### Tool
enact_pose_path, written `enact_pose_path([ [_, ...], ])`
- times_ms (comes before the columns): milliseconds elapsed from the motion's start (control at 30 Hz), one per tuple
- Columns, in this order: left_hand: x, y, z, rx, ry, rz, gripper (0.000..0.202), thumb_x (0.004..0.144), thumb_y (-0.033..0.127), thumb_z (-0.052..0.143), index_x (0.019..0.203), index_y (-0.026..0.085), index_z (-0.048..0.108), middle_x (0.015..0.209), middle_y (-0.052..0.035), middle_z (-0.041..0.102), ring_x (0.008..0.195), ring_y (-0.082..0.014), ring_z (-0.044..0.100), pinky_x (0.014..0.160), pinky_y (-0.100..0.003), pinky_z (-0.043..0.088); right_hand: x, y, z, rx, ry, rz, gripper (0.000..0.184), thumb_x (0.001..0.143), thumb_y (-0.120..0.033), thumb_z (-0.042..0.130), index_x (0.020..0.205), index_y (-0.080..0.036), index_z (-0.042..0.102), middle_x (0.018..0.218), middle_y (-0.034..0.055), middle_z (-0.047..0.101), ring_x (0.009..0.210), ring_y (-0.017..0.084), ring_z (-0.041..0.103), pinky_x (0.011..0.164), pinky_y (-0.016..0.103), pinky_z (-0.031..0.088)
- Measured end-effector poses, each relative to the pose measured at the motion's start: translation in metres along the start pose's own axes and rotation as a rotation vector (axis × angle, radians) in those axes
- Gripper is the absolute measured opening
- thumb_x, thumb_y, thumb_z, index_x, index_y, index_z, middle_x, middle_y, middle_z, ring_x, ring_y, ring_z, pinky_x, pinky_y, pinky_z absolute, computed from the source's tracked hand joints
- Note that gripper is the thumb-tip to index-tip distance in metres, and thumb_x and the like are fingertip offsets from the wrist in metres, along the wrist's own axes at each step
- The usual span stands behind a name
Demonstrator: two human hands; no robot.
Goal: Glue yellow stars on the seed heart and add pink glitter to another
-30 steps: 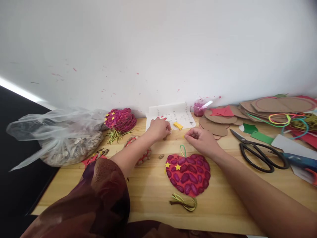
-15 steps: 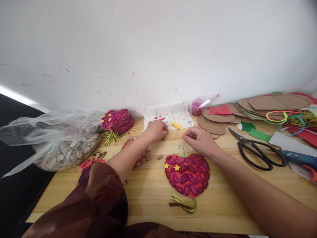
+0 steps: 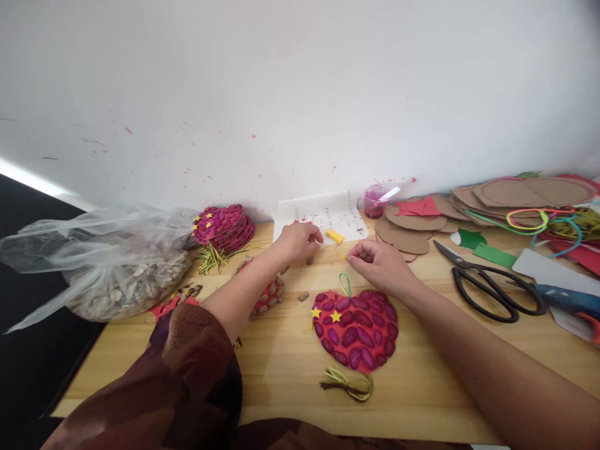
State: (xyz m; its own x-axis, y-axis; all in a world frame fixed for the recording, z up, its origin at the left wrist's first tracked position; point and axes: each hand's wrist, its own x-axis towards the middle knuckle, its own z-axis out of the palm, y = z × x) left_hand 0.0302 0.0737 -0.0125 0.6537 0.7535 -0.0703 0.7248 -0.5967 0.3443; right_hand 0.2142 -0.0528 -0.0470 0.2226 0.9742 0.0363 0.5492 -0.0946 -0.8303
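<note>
In the head view my left hand (image 3: 298, 242) hangs over the near edge of a printed paper sheet (image 3: 323, 209), its fingers drawn in close together; whatever lies at their tips is too small to make out. My right hand (image 3: 375, 262) pinches a tiny yellow piece between thumb and forefinger, mostly hidden. Below it lies a red, heart-like ornament (image 3: 364, 337) covered with purple seeds, with two yellow stars (image 3: 336, 317) at its left and a green loop (image 3: 345, 284) on top. A folded yellow strip (image 3: 334, 236) rests on the sheet.
Black scissors (image 3: 492, 287), cardboard cutouts (image 3: 407, 222) and coloured cords (image 3: 527, 219) lie to the right. A cup of purple paint (image 3: 375, 203) stands by the wall. Leftward are a plastic bag of seeds (image 3: 126, 287) and stacked purple ornaments (image 3: 222, 225). A cord bundle (image 3: 347, 383) sits in front.
My left hand has shifted slightly, its fingertips moving a little to the right and covering more of the small stars on the sheet. The right hand stays nearly still.
</note>
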Motion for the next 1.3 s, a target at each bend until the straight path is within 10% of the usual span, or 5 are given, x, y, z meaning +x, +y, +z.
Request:
enact_pose_path([
  [933,0.007,-0.006,-0.001,0.000,-0.003,0.009,0.014,0.082,0.021,0.068,0.093,0.020,0.077,0.092,-0.0032,0.080,0.085,-0.0186,0.073,0.078,-0.027,0.054,-0.001,-0.001,-0.001,-0.001,-0.020,0.003,0.015,0.076,-0.035,0.062,0.072,-0.021,0.067,0.065,0.0007,0.067,0.062,0.017,0.058,0.060,0.030,0.043],
  [1300,-0.001,0.004,0.000,0.260,-0.002,0.130,0.014,0.086,0.024,0.066,0.091,0.023,0.080,0.106,-0.0098,0.077,0.114,-0.0319,0.062,0.101,-0.046,0.040,0.000,-0.001,-0.002,0.001,-0.028,0.017,0.015,0.076,-0.036,0.062,0.073,-0.022,0.066,0.067,0.0012,0.067,0.063,0.017,0.058,0.061,0.030,0.042],
])
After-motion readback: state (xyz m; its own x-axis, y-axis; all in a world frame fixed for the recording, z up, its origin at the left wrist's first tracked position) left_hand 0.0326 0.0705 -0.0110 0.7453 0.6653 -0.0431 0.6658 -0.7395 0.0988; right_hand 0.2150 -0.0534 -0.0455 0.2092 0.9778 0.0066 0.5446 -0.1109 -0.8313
